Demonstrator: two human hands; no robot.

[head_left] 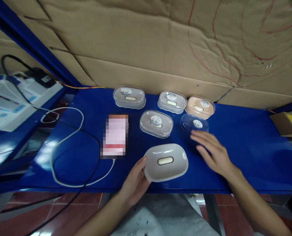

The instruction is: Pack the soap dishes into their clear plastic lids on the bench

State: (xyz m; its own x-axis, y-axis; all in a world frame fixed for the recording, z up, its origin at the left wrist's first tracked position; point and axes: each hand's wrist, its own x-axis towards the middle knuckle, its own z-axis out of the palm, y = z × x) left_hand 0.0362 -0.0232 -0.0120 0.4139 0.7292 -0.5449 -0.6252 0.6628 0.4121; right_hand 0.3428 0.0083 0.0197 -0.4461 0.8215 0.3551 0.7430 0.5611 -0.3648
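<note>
My left hand (136,179) grips the left end of a grey oval dish (150,164) that looks like a soap box base, with a cream oblong piece (165,160) at its middle. The dish is tilted towards me, above the front of the blue table. My right hand (216,154) is open, fingers stretched, by a clear lid (195,124) with a round label; whether the fingertips touch it I cannot tell. Just behind the dish is a grey box with a clear lid (146,123), labelled on top.
Along the back of the blue table (244,150) stand two grey lidded boxes (121,101) and a peach one (190,108). A phone (115,136) lies at left, its white cable (52,154) looped beside it. Cardboard (136,42) walls the back; a carton (288,124) sits far right.
</note>
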